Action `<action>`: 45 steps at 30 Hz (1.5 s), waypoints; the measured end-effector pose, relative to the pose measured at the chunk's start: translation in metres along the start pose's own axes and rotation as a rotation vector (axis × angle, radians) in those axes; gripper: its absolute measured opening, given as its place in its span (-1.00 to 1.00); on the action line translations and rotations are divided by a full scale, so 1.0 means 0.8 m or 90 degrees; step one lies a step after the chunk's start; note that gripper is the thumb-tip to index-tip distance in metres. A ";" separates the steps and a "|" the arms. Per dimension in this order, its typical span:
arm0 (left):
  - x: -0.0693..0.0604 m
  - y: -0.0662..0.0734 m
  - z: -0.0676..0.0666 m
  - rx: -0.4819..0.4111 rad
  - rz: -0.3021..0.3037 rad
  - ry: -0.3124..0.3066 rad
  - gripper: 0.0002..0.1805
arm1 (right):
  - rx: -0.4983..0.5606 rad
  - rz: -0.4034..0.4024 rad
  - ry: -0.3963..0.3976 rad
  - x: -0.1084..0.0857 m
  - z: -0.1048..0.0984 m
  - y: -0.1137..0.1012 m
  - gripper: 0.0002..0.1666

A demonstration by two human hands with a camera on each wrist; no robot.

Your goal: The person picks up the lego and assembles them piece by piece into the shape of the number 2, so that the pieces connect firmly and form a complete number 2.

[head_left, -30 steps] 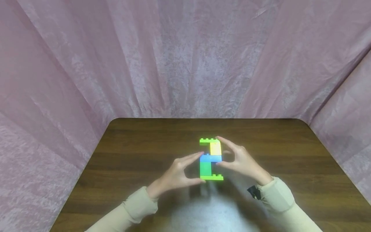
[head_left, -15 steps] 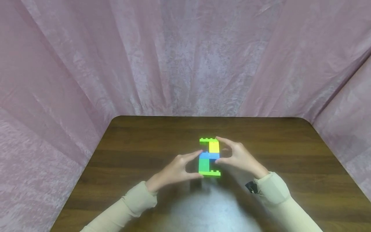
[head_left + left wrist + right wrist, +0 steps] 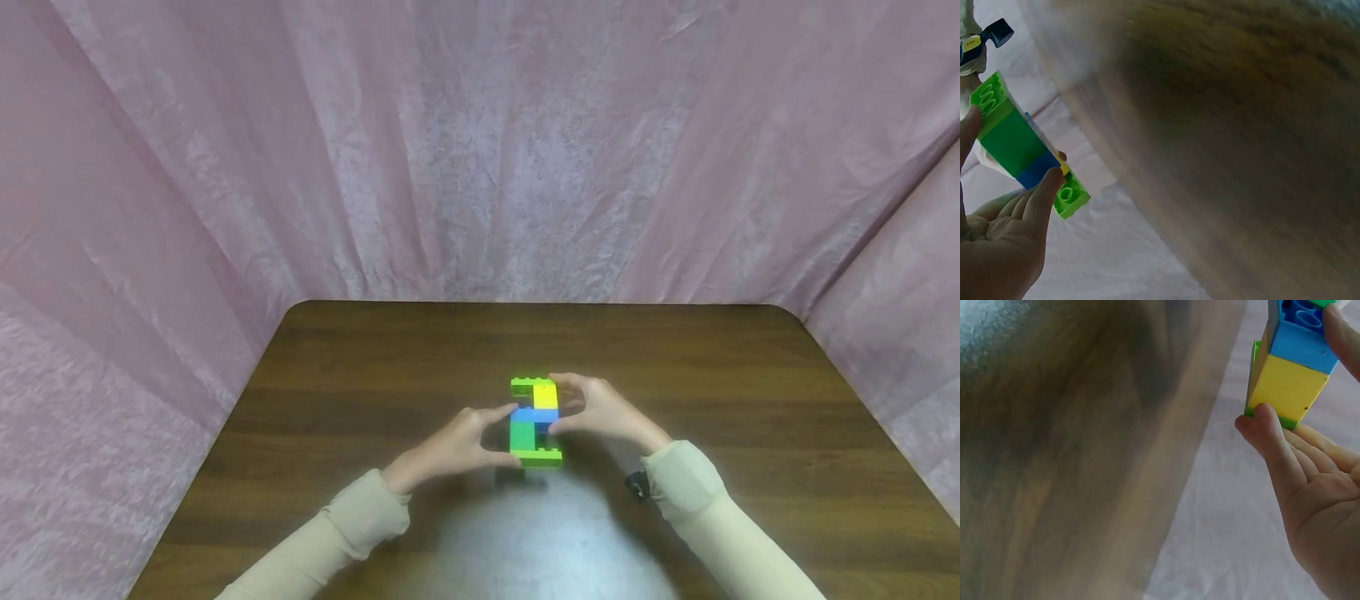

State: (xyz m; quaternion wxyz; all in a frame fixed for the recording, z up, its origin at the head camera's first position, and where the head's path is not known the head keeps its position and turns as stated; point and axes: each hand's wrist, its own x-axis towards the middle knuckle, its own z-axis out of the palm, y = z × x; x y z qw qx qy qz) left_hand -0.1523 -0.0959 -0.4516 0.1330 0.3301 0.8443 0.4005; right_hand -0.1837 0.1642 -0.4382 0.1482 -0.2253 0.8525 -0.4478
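Observation:
Both hands hold a toy building-brick structure between them, above the table in the head view. It has a yellow brick (image 3: pixel 546 396) under a lime brick (image 3: pixel 522 387) at the far end. A blue brick (image 3: pixel 536 416) joins these to a green brick (image 3: pixel 522 435), with another lime brick (image 3: pixel 542 459) nearest the person. My left hand (image 3: pixel 455 444) pinches the left side, thumb at the near lime brick and fingertips at the blue one. From the right, my right hand (image 3: pixel 604 411) grips it between the far lime brick and the blue brick. Studs show in the left wrist view.
A brown wooden table (image 3: pixel 360 358) lies below the hands, with a bright reflection near its front. Pink curtains (image 3: pixel 487 167) hang behind and along both sides. A black wrist device (image 3: pixel 637 485) sits at the right sleeve cuff.
The brick structure's far end has come down and nearer, so it looks shorter and more tilted. It has shifted slightly left, and the right hand has moved with it. Both hands keep their hold.

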 end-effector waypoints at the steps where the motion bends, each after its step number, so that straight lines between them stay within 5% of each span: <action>1: 0.000 -0.001 0.001 0.000 -0.007 -0.003 -0.11 | 0.000 0.008 -0.002 0.001 0.002 0.002 0.03; 14: 0.011 -0.013 0.009 0.025 -0.064 -0.033 -0.11 | -0.062 0.035 0.004 0.010 0.013 0.012 0.03; 20: 0.016 -0.015 0.009 0.043 -0.061 -0.030 -0.13 | -0.078 0.058 -0.001 0.013 0.016 0.010 0.04; 28: 0.022 -0.013 0.011 0.082 -0.080 -0.028 -0.13 | -0.064 0.085 -0.001 0.017 0.025 0.018 0.03; 35: 0.029 -0.009 0.012 0.098 -0.083 -0.032 -0.15 | -0.116 0.104 0.004 0.017 0.026 0.012 0.01; 45: 0.030 -0.004 0.012 0.112 -0.135 -0.030 -0.12 | -0.150 0.119 0.018 0.017 0.033 0.008 0.03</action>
